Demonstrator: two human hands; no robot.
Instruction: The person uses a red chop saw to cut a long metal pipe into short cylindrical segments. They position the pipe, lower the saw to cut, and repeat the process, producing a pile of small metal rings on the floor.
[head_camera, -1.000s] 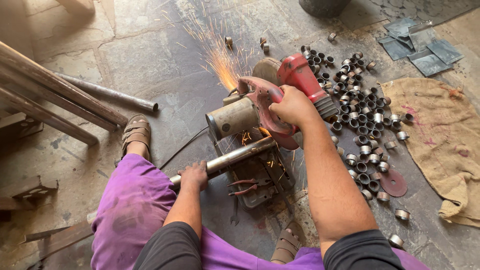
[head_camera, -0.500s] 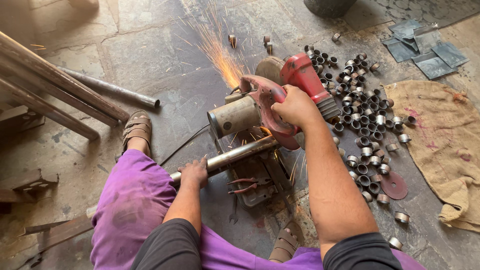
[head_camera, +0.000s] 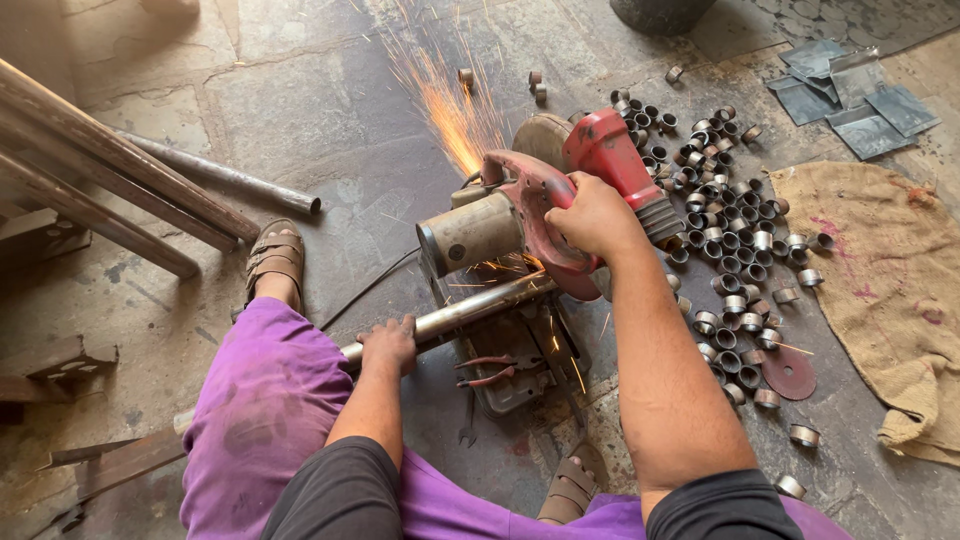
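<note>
My right hand (head_camera: 590, 215) is wrapped tight around the handle of the red saw (head_camera: 560, 200), fingers fully closed on it. Just under that grip the saw meets the pipe (head_camera: 470, 310), and sparks (head_camera: 450, 100) fly away from the far side of the handle. My left hand (head_camera: 388, 345) is closed over the top of the same pipe, nearer to me than the cut, pressing it down on the saw base (head_camera: 520, 350). The pipe runs from under my left palm up to the blade below my right hand. Red pliers (head_camera: 485, 370) lie on the base between the two grips. Out past my right forearm, cut rings (head_camera: 730, 230) are scattered over the floor (head_camera: 300, 120), with a spare disc (head_camera: 788, 372) and sacking (head_camera: 880, 280) beyond them. Beyond my left hand, long bars (head_camera: 110, 180) lie well apart.
</note>
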